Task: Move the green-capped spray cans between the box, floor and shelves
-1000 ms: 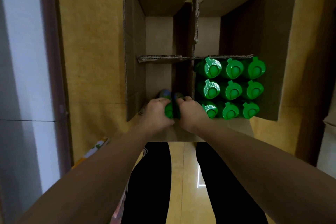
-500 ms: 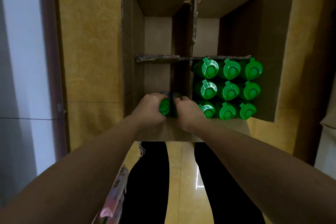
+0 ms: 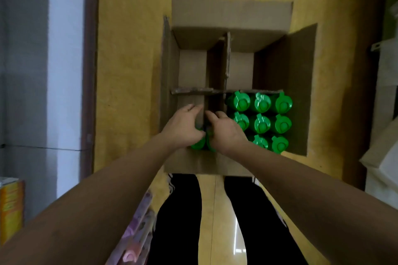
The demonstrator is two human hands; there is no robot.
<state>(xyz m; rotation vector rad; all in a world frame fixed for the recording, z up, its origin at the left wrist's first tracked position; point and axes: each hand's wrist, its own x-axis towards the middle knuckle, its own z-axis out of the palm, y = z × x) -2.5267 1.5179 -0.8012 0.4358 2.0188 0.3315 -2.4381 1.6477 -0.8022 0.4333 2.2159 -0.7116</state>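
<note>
The left hand [image 3: 184, 128] holds its grip round a green plastic bottle with a moulded cap [image 3: 197, 145], fingers curled over its top; the right hand [image 3: 224, 131] grasps a second green-capped bottle [image 3: 210, 145] touching the first. Both bottles stand upright, long axis vertical, directly beneath the palms in the near-left compartment of the open brown cardboard box [image 3: 232, 15], just left of the cardboard divider [image 3: 226, 64]. Neither hand is nearer. Right of the divider, the packed green-capped bottles [image 3: 261, 122] stand in rows. The box sits on the yellow floor [image 3: 129, 49].
</note>
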